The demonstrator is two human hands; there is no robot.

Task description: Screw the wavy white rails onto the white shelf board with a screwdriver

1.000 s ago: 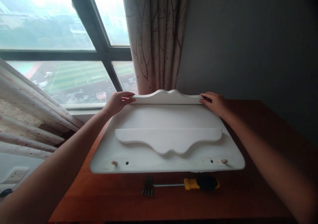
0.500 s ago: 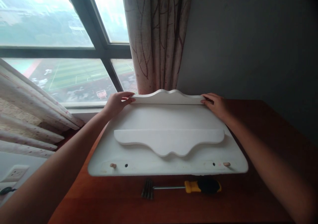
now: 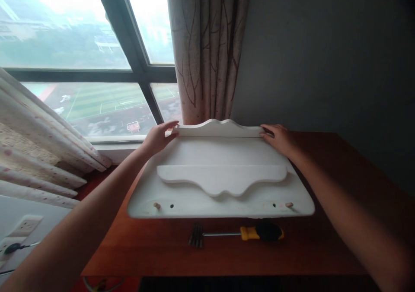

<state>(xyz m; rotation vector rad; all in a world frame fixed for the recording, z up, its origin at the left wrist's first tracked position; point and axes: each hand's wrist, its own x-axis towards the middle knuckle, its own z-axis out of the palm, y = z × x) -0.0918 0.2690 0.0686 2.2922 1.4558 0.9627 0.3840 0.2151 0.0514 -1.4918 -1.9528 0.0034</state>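
Observation:
A white board with rounded front corners lies flat on the brown table. Along its far edge stands a white wavy-topped panel. My left hand pinches that panel's left end between thumb and fingers. At the opposite end my right hand grips it the same way. A second white panel with a scalloped edge rests loose-looking on the middle of the board. Near the board's front edge, a wooden dowel sticks up at left and another dowel at right, each beside a dark hole.
In front of the board lie several dark screws and a screwdriver with a yellow and black handle. Behind are a window and a patterned curtain. A wall socket with a plug is at lower left.
The head view has shifted, so the board appears slightly smaller and the table's front edge now shows. Both hands stay at the ends of the far panel.

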